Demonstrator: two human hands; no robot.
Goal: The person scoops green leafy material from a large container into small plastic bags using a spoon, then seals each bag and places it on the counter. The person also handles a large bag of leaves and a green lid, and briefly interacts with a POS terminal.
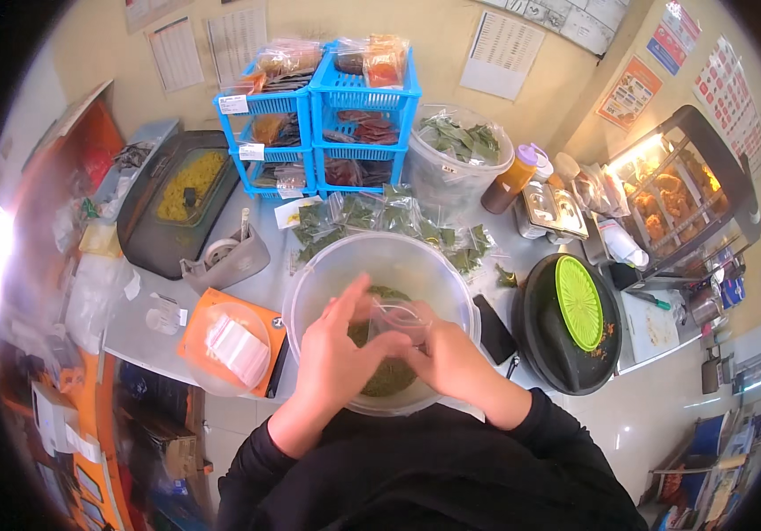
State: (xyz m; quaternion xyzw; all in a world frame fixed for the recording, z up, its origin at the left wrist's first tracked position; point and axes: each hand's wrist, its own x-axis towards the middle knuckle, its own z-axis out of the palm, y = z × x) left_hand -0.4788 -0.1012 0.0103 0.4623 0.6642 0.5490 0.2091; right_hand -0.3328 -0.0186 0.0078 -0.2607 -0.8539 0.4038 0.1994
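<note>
A large translucent plastic tub (300, 292) stands before me, with crushed green leaves (390, 381) at its bottom. Over its mouth, my right hand (450, 358) grips a small clear plastic zip bag (390, 317). My left hand (337, 348) is blurred, its fingers stretched upward and its thumb reaching to the bag beside the right fingertips. Whether the left hand pinches the bag is unclear. Bags of green leaves (354, 216) lie just beyond the tub. Left of it, a stack of small zip bags (237, 348) sits in a round translucent container (207, 378).
Blue stacked baskets (367, 99) hold filled bags at the back. A clear bucket of leaves (463, 143) and a sauce bottle (513, 179) stand beside them. To the right are a phone (494, 328), a green lid (578, 302) on a black lid (533, 352), and a lit food warmer (679, 192).
</note>
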